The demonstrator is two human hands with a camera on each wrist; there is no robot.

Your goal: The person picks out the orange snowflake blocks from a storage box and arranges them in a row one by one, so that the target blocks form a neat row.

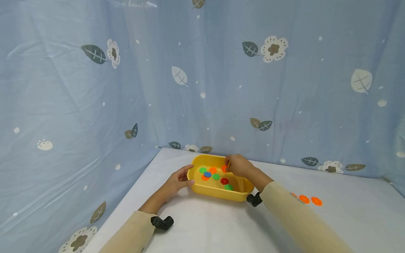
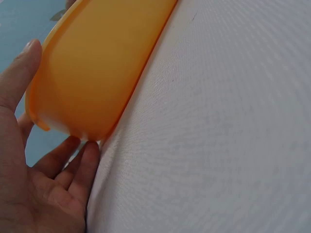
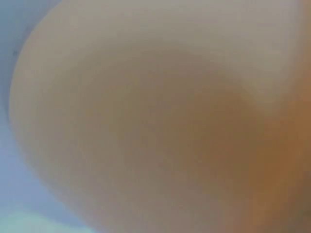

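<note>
Best to keep the yellow tray (image 1: 218,193) steady on the white surface (image 1: 205,225), gripped at its left end by the left hand (image 1: 175,182). Handle the orange disc (image 1: 224,169) inside, at the bent fingers of the right hand (image 1: 239,165), by its edge; cannot tell whether pinched or merely touched. Avoid bumping the red disc (image 1: 224,181) nearby. Can read "beautiful" on the blue curtain (image 1: 221,88), after unclear lettering (image 1: 118,2)

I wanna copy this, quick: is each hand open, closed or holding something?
Left hand: holding the tub by its end.
Right hand: at an orange flower inside the tub; can't tell if its grip is closed on it.
</note>
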